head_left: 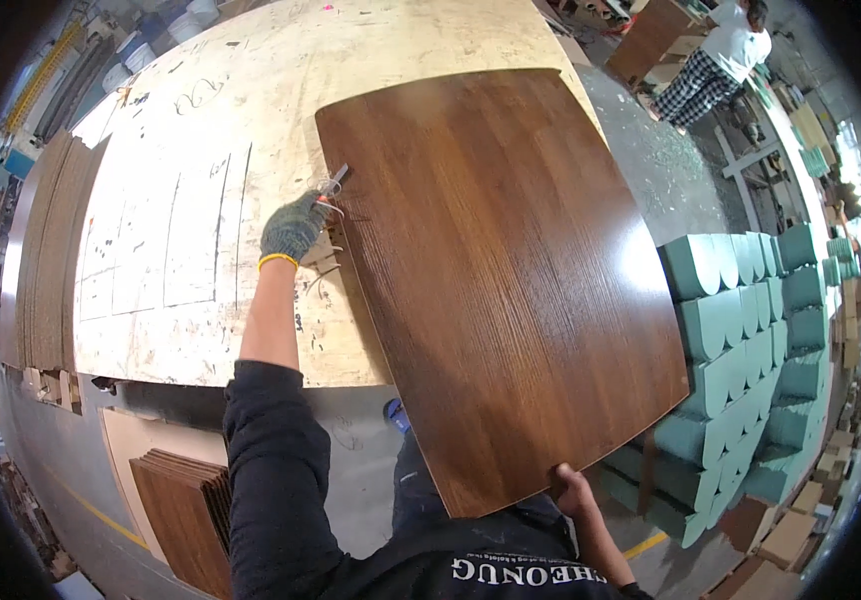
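Note:
A large dark brown wood-grain panel point(511, 290) lies tilted, its far part over the pale worktable point(151, 210) and its near end jutting past the edge toward my body. My left hand point(294, 228), in a grey knit glove with a yellow cuff, is closed around a small tool with a flat metal blade point(339, 178) and a bit of red. The blade is at the panel's left edge. Thin curled strips point(326, 270) hang by that edge, below the glove. My bare right hand point(573, 490) grips the panel's near edge, thumb on top; its other fingers are mostly hidden underneath.
Stacked brown boards point(51, 250) stand at the table's left end. More brown panels point(181, 510) lean below the table's front edge. Green curved pieces point(741, 350) are piled on the right. A person point(716, 60) stands at the far right, near a brown cabinet point(654, 40).

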A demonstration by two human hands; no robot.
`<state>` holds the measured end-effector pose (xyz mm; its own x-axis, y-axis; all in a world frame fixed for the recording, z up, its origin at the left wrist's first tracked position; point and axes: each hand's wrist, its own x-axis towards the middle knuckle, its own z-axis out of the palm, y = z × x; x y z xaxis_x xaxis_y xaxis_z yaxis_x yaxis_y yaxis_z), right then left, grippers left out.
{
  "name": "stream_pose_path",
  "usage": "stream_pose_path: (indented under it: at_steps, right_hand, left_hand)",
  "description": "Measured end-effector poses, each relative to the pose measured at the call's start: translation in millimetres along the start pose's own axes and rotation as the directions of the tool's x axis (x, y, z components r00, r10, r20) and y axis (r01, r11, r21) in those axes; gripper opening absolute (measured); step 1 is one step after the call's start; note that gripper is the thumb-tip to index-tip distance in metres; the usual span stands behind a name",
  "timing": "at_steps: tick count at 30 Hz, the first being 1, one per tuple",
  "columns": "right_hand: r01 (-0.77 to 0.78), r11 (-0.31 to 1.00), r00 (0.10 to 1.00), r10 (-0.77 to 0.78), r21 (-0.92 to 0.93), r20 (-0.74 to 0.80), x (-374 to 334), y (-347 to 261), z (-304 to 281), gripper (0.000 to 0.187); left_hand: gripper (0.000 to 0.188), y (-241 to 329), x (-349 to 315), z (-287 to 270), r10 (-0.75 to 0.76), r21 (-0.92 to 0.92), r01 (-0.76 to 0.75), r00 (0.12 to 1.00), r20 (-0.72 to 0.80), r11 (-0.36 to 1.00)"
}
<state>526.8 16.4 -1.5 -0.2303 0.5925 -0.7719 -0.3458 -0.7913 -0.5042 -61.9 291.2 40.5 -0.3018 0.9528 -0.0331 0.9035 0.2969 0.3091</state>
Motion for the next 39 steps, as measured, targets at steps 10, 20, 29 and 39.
stream_pose_path:
  at_steps: [10,20,29,39]
  right_hand:
    - [0.403,0.812,0.915,-0.354,0.422,-0.192,38.6,-83.6,1.1,0.057]
    - [0.026,0.948,0.978,-0.091,0.317,0.189,38.7,-87.1,-18.0,0.059]
    - [-0.037,0.980,0.992,0.012,0.196,0.128,26.1,-94.2,-15.8,0.069]
    - [0.010,0.988,0.968,-0.049,0.156,0.248,73.5,-129.8,47.2,0.048]
  left_hand:
    - [0.048,60.2,-264.9,51.0,-0.346,-0.484,0.186,0.900,-0.266,0.855]
    - [0.032,131.4,-336.4,103.5,-0.441,-0.923,0.341,0.811,0.384,-0.176]
    - [0.039,148.2,-344.6,61.8,-0.365,-0.962,0.273,0.895,0.257,-0.009]
    - [0.032,142.2,-428.4,79.0,-0.646,-0.970,0.204,0.724,0.242,-0.135]
